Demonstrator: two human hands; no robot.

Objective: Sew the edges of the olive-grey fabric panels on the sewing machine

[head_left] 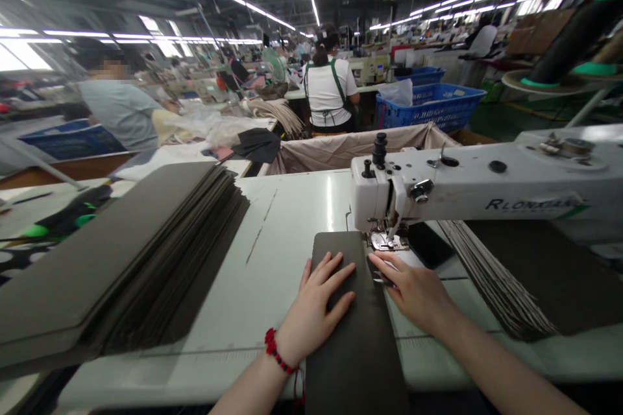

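Observation:
A long dark olive panel (353,350) with rounded corners lies on the table, its far end beside the presser foot (387,241) of a white sewing machine (467,178). My left hand (318,305) rests flat on it, fingers spread, a red and black bracelet at the wrist. At the panel's right edge, my right hand (418,288) is closed around small thread snips (382,279), whose metal tips show under the fingers. Its index finger reaches forward along the edge near the presser foot. Most of the snips is hidden by the hand.
A tall stack of olive panels (146,259) stands on the left, and another stack (545,272) lies under the machine arm. A black phone (430,245) sits beside the needle area. Beyond the table are a fabric-lined bin (321,154), blue crates (433,106) and seated people.

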